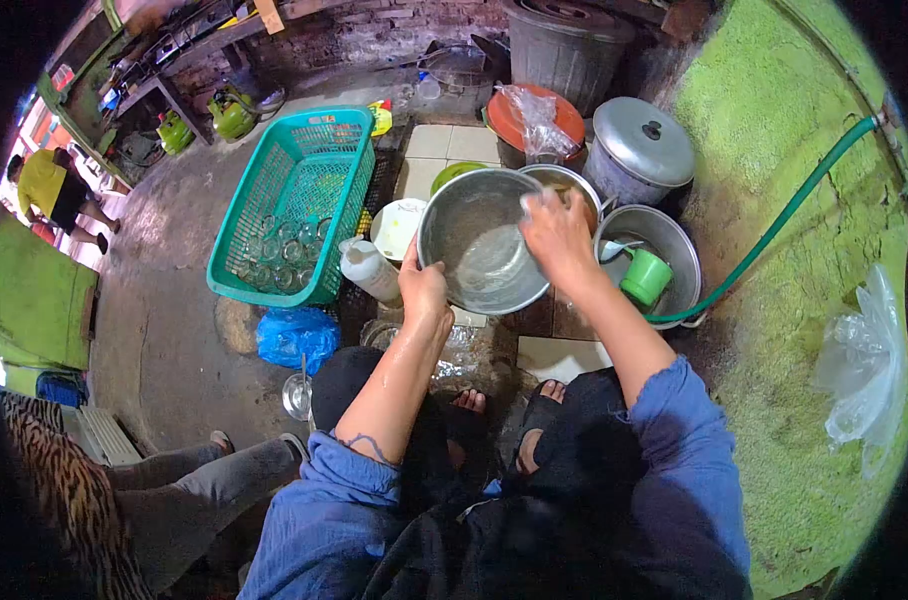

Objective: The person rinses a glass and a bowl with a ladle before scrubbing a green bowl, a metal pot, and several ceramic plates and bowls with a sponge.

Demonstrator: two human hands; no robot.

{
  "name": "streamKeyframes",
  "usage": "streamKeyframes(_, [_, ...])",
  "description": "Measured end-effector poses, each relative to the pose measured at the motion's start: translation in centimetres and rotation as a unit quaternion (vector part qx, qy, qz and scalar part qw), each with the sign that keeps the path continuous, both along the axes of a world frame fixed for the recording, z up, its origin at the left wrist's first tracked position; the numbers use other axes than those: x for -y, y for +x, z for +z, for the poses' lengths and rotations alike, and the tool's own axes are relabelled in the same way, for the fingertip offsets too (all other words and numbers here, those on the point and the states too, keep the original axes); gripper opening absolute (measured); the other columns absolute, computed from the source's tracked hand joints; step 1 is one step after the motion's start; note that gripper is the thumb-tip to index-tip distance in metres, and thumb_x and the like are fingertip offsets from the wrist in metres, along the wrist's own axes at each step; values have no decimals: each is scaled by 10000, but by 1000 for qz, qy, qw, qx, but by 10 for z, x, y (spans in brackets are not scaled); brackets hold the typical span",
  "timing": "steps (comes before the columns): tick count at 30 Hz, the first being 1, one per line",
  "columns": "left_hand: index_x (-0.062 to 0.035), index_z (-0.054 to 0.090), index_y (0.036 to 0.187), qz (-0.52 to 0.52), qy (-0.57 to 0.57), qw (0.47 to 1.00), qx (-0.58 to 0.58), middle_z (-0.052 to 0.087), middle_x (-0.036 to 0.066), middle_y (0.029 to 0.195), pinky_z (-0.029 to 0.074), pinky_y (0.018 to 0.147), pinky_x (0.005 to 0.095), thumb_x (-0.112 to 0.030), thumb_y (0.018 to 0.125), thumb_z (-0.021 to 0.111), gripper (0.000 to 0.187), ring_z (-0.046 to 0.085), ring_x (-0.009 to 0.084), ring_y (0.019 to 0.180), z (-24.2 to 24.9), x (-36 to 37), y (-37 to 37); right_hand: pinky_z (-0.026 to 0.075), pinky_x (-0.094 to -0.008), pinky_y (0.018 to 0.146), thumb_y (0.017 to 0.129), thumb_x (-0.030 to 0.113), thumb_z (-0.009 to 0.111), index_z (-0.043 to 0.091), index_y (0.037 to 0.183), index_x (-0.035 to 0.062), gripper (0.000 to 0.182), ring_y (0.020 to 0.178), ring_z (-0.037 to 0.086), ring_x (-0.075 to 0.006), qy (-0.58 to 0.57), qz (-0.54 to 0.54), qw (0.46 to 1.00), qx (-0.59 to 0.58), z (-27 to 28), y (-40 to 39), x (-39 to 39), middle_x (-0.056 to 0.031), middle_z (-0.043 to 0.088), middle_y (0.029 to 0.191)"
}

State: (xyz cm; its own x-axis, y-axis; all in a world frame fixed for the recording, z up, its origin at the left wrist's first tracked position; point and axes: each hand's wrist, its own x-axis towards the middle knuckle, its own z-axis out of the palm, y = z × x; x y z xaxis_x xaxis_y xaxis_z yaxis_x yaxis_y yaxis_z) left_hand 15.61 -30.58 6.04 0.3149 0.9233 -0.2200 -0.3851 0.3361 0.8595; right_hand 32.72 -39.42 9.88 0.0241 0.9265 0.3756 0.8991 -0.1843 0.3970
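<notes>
A round metal basin point(484, 245) is tilted up in front of me, its inside wet. My left hand point(424, 295) grips its lower left rim. At the right rim is my right hand point(559, 235), closed and blurred by motion; what it holds, if anything, is hidden. A whitish bottle point(370, 270) stands just left of my left hand, beside a white plate point(399, 228). Behind my right hand a metal pot point(606, 195) is partly covered. To the right, a larger pot point(686, 262) holds a green mug point(646, 276), with a green hose point(774, 248) running to its rim.
A teal basket point(292, 125) of several glasses lies left, near a blue plastic bag point(299, 340). A lidded pot point(642, 145), an orange basin point(534, 120) and a grey bin point(566, 60) stand behind. One person point(204, 475) sits at lower left; another point(54, 190) is far left.
</notes>
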Motion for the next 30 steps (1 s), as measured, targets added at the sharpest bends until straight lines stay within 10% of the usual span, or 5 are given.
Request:
streamKeyframes(9, [-15, 504, 1320, -20, -27, 999, -23, 589, 122, 1231, 453, 934, 296, 181, 797, 368, 575, 582, 198, 1081, 8, 4, 1, 436, -403, 887, 802, 104, 598, 584, 1159, 116, 358, 1038, 497, -316, 287, 20, 920, -264, 40, 26, 2, -113, 558, 1127])
streamKeyframes(12, [-10, 501, 1318, -50, -10, 997, -53, 606, 115, 1193, 453, 917, 301, 128, 851, 411, 495, 588, 192, 1048, -2, 1, 1, 436, -397, 902, 891, 201, 590, 572, 1161, 71, 301, 1011, 594, -304, 241, 66, 697, -672, 23, 52, -4, -161, 623, 1046])
streamKeyframes(16, [20, 517, 1264, -19, 63, 990, -122, 617, 115, 1148, 447, 885, 306, 23, 912, 483, 353, 587, 194, 1004, -10, 0, 3, 445, -418, 871, 816, 291, 681, 579, 1118, 76, 385, 1002, 591, -357, 164, 60, 851, -495, 32, 18, 12, -184, 630, 1025])
streamKeyframes(24, [28, 413, 1329, 17, 313, 870, -380, 423, 289, 1356, 278, 1071, 461, -256, 951, 507, 482, 403, 397, 1257, -5, 9, 18, 493, -503, 758, 753, 269, 698, 557, 1031, 69, 370, 859, 628, -410, 87, -158, 888, -423, 47, 13, 22, -201, 651, 919])
streamKeyframes(30, [49, 400, 1329, -155, 211, 948, -184, 429, 226, 1354, 277, 1084, 407, -366, 993, 427, 534, 414, 312, 1256, 4, 32, 37, 509, -476, 727, 758, 280, 704, 504, 1076, 70, 430, 876, 635, -375, 68, -168, 928, -325, 47, -22, 23, -178, 646, 928])
